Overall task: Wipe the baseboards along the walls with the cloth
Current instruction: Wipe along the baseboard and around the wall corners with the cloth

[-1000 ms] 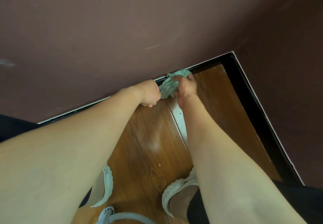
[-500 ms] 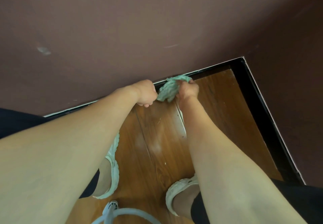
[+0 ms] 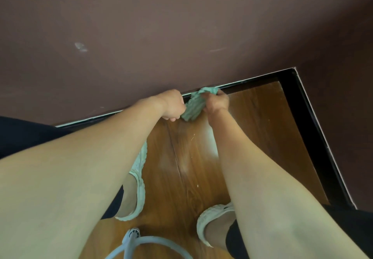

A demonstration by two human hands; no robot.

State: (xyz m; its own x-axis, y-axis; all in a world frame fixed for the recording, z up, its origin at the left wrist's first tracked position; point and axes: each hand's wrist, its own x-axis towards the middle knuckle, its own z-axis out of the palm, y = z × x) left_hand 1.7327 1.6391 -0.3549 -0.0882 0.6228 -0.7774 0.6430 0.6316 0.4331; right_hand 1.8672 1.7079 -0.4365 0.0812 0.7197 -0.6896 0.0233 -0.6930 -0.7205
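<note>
Down at the foot of the far wall (image 3: 181,26), a bunched green cloth (image 3: 194,105) sits between 2 hands, its top end touching the black baseboard (image 3: 252,81). The right hand (image 3: 217,103) grips the cloth's upper part with curled fingers, and the left hand (image 3: 173,105) holds its lower left end in a closed fist. Nearer, 2 pale sandals (image 3: 139,178) stand on the wooden floor (image 3: 252,127), with a light blue hose (image 3: 153,240) looped between them
</note>
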